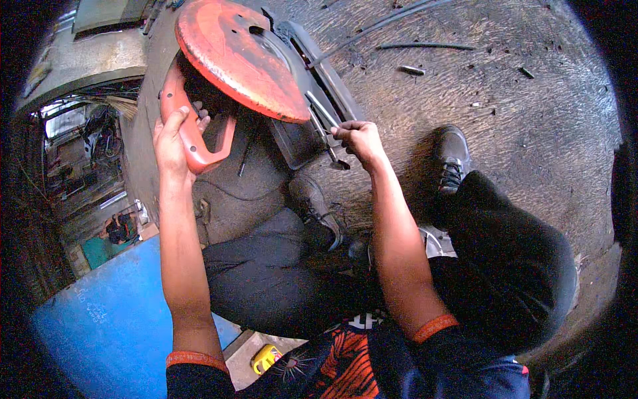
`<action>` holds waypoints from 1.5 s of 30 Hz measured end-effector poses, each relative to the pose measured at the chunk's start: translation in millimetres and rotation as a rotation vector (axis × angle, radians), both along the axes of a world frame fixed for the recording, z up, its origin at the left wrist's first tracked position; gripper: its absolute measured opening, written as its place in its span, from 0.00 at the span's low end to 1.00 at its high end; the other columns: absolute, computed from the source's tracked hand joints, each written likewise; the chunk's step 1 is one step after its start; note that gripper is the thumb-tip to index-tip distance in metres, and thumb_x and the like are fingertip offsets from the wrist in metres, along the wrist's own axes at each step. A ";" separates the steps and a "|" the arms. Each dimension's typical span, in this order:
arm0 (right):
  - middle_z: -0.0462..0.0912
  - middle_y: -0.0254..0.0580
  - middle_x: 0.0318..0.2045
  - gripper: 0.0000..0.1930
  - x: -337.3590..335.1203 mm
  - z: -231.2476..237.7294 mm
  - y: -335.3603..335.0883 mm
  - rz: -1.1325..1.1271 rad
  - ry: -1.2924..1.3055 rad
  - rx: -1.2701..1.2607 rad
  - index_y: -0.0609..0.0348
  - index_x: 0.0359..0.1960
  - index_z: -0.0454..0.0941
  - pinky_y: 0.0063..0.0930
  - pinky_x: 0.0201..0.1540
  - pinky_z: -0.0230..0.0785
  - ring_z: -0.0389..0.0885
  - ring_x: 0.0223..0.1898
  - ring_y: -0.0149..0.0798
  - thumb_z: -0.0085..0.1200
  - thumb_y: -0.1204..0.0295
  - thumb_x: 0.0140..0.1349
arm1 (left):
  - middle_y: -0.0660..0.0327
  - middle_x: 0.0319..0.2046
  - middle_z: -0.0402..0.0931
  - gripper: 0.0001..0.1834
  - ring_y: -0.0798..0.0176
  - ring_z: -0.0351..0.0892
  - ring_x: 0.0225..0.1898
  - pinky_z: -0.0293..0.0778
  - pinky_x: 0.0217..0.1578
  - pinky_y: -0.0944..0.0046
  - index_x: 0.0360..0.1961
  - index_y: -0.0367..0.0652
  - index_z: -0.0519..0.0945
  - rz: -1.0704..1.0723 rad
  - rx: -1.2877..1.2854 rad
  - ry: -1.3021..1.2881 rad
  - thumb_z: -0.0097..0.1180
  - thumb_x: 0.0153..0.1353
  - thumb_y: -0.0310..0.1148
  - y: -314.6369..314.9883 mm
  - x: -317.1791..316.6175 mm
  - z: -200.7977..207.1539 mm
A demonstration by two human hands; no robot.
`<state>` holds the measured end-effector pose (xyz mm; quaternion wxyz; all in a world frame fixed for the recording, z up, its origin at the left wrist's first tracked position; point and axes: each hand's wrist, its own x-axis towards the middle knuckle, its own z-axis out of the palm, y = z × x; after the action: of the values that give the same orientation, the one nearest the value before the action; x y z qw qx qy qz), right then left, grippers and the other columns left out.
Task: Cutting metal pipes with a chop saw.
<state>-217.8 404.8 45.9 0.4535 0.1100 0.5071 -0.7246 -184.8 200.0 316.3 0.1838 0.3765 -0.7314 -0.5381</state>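
Note:
An orange chop saw with a round, scuffed blade guard (239, 63) stands on the floor in front of me. My left hand (171, 146) is closed around its orange D-shaped handle (194, 139), the thumb on top and fingertips showing inside the loop. To the right of the guard, my right hand (362, 141) pinches the near end of a thin silver metal rod (321, 110). The rod lies over the dark saw base (292, 143), its far end beside the guard's lower edge. How the rod rests on the base, and the blade's edge, are hidden.
My shoes, one a dark shoe (450, 159), flank the work on the worn floor (531, 133). Beyond lie a dark bar (425, 46) and a short metal piece (412, 70). At lower left are a blue panel (106, 319) and a yellow object (266, 358).

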 end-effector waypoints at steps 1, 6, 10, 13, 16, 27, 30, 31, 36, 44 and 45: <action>0.79 0.37 0.19 0.09 -0.6 -1.5 0.4 0.003 0.000 0.023 0.65 0.27 0.82 0.25 0.19 0.60 0.71 0.16 0.29 0.59 0.69 0.52 | 0.52 0.38 0.75 0.19 0.58 0.78 0.35 0.80 0.36 0.60 0.51 0.35 0.68 -0.006 0.004 -0.016 0.51 0.57 0.26 -0.4 -0.1 0.9; 0.80 0.40 0.22 0.12 -2.2 -10.2 1.3 -0.081 -0.248 -0.086 0.63 0.30 0.82 0.25 0.19 0.64 0.74 0.18 0.31 0.46 0.69 0.56 | 0.53 0.36 0.75 0.19 0.59 0.78 0.34 0.79 0.35 0.61 0.51 0.35 0.68 -0.028 -0.026 -0.120 0.51 0.58 0.27 -3.3 -1.8 5.8; 0.78 0.37 0.23 0.11 3.3 -13.3 -2.1 -0.057 -0.280 -0.215 0.61 0.35 0.76 0.25 0.20 0.63 0.71 0.19 0.32 0.47 0.67 0.57 | 0.54 0.37 0.74 0.20 0.60 0.77 0.34 0.79 0.36 0.61 0.52 0.35 0.68 -0.020 -0.004 -0.067 0.51 0.58 0.27 -0.9 -1.3 3.5; 0.78 0.39 0.19 0.13 4.6 -11.3 -4.6 -0.077 -0.103 -0.238 0.63 0.29 0.81 0.26 0.19 0.65 0.73 0.17 0.31 0.46 0.68 0.57 | 0.53 0.37 0.74 0.20 0.59 0.77 0.35 0.80 0.36 0.61 0.52 0.34 0.68 -0.006 0.016 -0.048 0.51 0.58 0.27 0.7 -1.9 2.7; 0.78 0.38 0.18 0.12 2.9 -6.1 -2.0 0.070 -0.368 -0.246 0.63 0.29 0.81 0.30 0.14 0.66 0.72 0.14 0.33 0.47 0.69 0.57 | 0.52 0.38 0.74 0.20 0.58 0.77 0.36 0.80 0.36 0.61 0.52 0.34 0.67 0.009 0.032 -0.046 0.50 0.58 0.27 1.0 -2.1 3.1; 0.76 0.36 0.17 0.09 7.8 3.9 -0.5 0.045 -0.188 -0.176 0.64 0.32 0.82 0.29 0.12 0.62 0.69 0.12 0.32 0.53 0.70 0.57 | 0.50 0.38 0.75 0.19 0.56 0.78 0.34 0.79 0.36 0.61 0.50 0.31 0.68 0.036 0.033 -0.048 0.51 0.58 0.27 -1.8 -1.4 1.8; 0.76 0.35 0.16 0.09 7.4 3.6 -1.9 0.059 -0.158 -0.143 0.63 0.32 0.82 0.28 0.12 0.61 0.68 0.11 0.30 0.55 0.70 0.58 | 0.50 0.38 0.74 0.20 0.57 0.78 0.33 0.79 0.36 0.61 0.50 0.32 0.67 0.034 0.026 -0.050 0.51 0.58 0.28 -2.5 -1.1 1.8; 0.76 0.35 0.16 0.08 7.3 3.8 -1.9 0.068 -0.145 -0.129 0.62 0.31 0.83 0.28 0.12 0.60 0.68 0.11 0.30 0.56 0.69 0.58 | 0.50 0.38 0.74 0.20 0.57 0.78 0.34 0.79 0.36 0.61 0.51 0.32 0.67 0.019 0.028 -0.049 0.51 0.58 0.28 -2.9 -1.1 1.7; 0.77 0.35 0.17 0.09 8.3 3.8 -3.5 0.055 -0.079 -0.089 0.63 0.34 0.83 0.27 0.13 0.61 0.69 0.12 0.29 0.58 0.69 0.57 | 0.51 0.39 0.74 0.21 0.58 0.77 0.36 0.79 0.37 0.60 0.52 0.33 0.67 -0.012 0.012 -0.033 0.51 0.57 0.28 -3.8 -0.5 0.7; 0.79 0.36 0.19 0.10 10.2 1.8 -6.6 0.060 0.007 -0.008 0.61 0.36 0.84 0.27 0.20 0.65 0.72 0.16 0.28 0.61 0.68 0.55 | 0.50 0.39 0.74 0.21 0.58 0.76 0.37 0.79 0.38 0.60 0.52 0.32 0.67 -0.003 -0.003 -0.044 0.50 0.57 0.28 0.2 -2.2 1.8; 0.80 0.37 0.20 0.11 10.3 1.2 -7.0 0.061 0.020 0.020 0.61 0.35 0.84 0.27 0.22 0.66 0.73 0.18 0.28 0.62 0.68 0.54 | 0.50 0.39 0.74 0.21 0.58 0.76 0.37 0.79 0.38 0.60 0.52 0.32 0.67 -0.004 -0.001 -0.049 0.50 0.57 0.28 0.5 -2.2 1.7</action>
<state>-207.5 397.8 47.2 0.4692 0.0919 0.5221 -0.7062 -187.0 200.6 318.0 0.1647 0.3880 -0.7367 -0.5288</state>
